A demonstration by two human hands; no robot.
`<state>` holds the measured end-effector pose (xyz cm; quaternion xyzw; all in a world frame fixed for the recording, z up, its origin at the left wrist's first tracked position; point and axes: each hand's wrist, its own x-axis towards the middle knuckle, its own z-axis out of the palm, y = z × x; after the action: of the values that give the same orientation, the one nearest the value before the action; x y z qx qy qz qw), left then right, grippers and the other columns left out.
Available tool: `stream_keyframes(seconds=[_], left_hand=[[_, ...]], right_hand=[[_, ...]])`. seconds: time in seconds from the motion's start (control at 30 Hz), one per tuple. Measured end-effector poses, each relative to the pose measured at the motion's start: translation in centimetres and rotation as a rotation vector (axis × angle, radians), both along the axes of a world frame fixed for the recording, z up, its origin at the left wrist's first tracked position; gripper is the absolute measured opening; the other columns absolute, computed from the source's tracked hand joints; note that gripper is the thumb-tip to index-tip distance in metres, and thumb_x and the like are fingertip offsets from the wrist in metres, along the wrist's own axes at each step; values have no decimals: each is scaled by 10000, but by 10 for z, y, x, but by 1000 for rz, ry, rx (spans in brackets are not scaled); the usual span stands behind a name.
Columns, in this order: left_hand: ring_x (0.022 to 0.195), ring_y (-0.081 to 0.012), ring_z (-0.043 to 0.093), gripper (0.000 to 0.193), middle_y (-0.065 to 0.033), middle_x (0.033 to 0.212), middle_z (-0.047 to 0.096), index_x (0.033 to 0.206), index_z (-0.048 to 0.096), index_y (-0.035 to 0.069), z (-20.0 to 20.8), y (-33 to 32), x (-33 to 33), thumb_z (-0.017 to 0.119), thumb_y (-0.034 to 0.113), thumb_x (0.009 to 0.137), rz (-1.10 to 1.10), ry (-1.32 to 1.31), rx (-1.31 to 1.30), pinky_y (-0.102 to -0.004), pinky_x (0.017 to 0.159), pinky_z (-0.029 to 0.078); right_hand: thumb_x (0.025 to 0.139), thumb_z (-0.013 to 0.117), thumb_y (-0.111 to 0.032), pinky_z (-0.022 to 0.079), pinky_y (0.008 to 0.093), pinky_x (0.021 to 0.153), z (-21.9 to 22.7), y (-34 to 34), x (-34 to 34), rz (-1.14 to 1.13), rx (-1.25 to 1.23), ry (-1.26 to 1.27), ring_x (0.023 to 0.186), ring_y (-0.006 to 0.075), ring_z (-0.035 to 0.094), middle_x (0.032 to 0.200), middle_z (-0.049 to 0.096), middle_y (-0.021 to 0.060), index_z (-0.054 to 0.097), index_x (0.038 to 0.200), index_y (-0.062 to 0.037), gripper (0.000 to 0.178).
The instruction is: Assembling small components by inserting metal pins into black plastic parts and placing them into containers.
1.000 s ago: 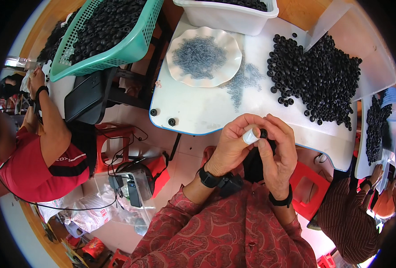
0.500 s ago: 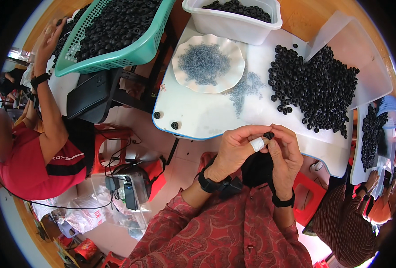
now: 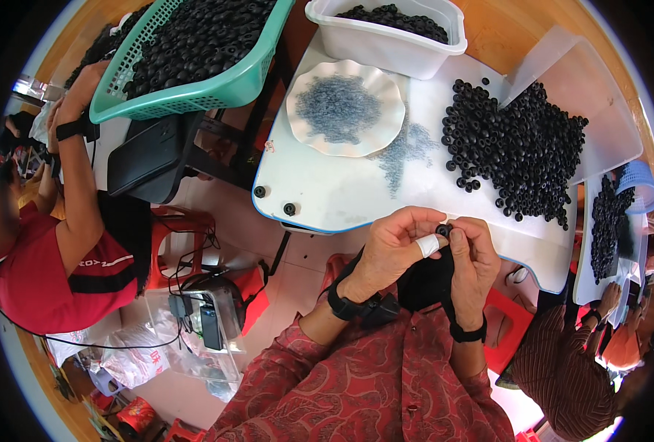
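Note:
A small round black piece with a hole (image 3: 443, 230) is pinched between the fingertips of both hands, just off the table's near edge. My left hand (image 3: 394, 249) is closed on it from the left; white tape wraps its thumb. From the right, my right hand (image 3: 473, 254) grips the same piece with thumb and fingers. Beyond my hands, a scalloped white plate (image 3: 391, 138) holds many tiny clear bits, some spilled beside it. A big heap of similar black pieces (image 3: 515, 151) spreads on the table at the right. Two single pieces (image 3: 289, 209) sit near its left front edge.
Behind the heap lies a tipped clear bin (image 3: 599, 121). A white tub (image 3: 386, 40) of black pieces stands at the back, and a green basket (image 3: 249, 92) of them at the left. A co-worker in red (image 3: 69, 258) sits left; another (image 3: 562, 368) is at lower right.
The black piece has turned between my fingertips, so its hole now faces up. My hands have barely shifted. At the left, the co-worker's raised hand has come down beside the green basket.

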<state>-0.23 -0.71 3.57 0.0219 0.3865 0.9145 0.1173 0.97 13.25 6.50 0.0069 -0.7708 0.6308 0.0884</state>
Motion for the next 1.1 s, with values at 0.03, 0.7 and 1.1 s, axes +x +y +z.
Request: stream_keyframes(seconds=[0.03, 0.7, 1.1], left_hand=[[796, -118, 634, 261, -77, 989, 655, 1129, 610, -35, 0, -1, 0, 627, -37, 869, -3, 1, 4, -249, 725, 553], [723, -115, 617, 198, -97, 912, 656, 1103, 628, -33, -34, -16, -20, 541, 76, 962, 43, -49, -1, -285, 698, 569], [771, -120, 627, 203, -88, 930, 633, 1136, 600, -29, -34, -15, -24, 506, 44, 971, 28, -91, -22, -366, 816, 585]], right_hand=[[928, 585, -28, 451, 230, 778, 0, -1, 0, -4, 3, -6, 870, 112, 572, 974, 588, 51, 633, 1013, 8, 104], [972, 542, -137, 480, 233, 612, 32, -8, -51, 94, -75, -204, 653, 99, 567, 791, 615, 65, 580, 1002, 44, 188], [944, 557, -88, 541, 337, 857, 78, -23, -224, 151, -569, -90, 843, 223, 641, 934, 643, 170, 573, 1023, 118, 221]])
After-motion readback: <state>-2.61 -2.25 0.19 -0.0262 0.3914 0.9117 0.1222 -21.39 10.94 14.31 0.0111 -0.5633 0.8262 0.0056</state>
